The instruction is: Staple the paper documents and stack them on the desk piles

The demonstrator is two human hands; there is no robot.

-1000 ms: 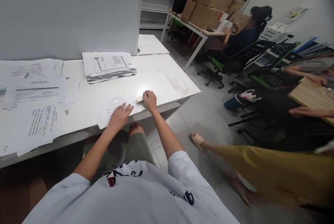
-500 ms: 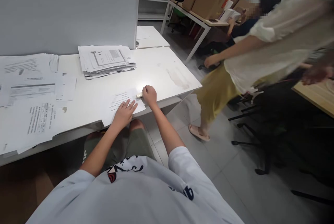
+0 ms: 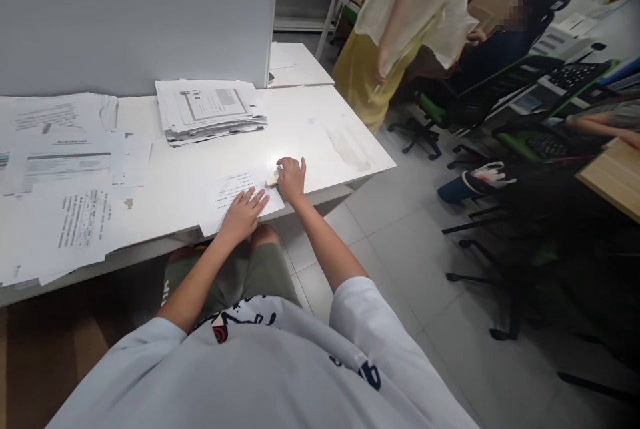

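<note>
My left hand (image 3: pixel 245 212) lies flat, fingers spread, on a printed sheet (image 3: pixel 227 192) near the front edge of the white desk (image 3: pixel 310 129). At the sheet's right edge is a small cream-coloured object (image 3: pixel 271 180), shaped like a small stapler; its exact kind is hard to make out. My right hand (image 3: pixel 292 179) rests against its right end and covers part of it. The fingers of this hand are raised and apart.
A thick paper stack (image 3: pixel 210 112) lies behind the sheet, and loose printed papers (image 3: pixel 65 162) cover the desk's left. A grey partition (image 3: pixel 135 16) stands behind. Beyond the desk's right end are a walking person (image 3: pixel 370 76), a seated person (image 3: pixel 495 49) and office chairs (image 3: pixel 480 269).
My right hand's fingers have loosened from a fist and lifted apart beside the cream object. My left hand stays on the sheet. The walking person has moved away, behind the desk's right end.
</note>
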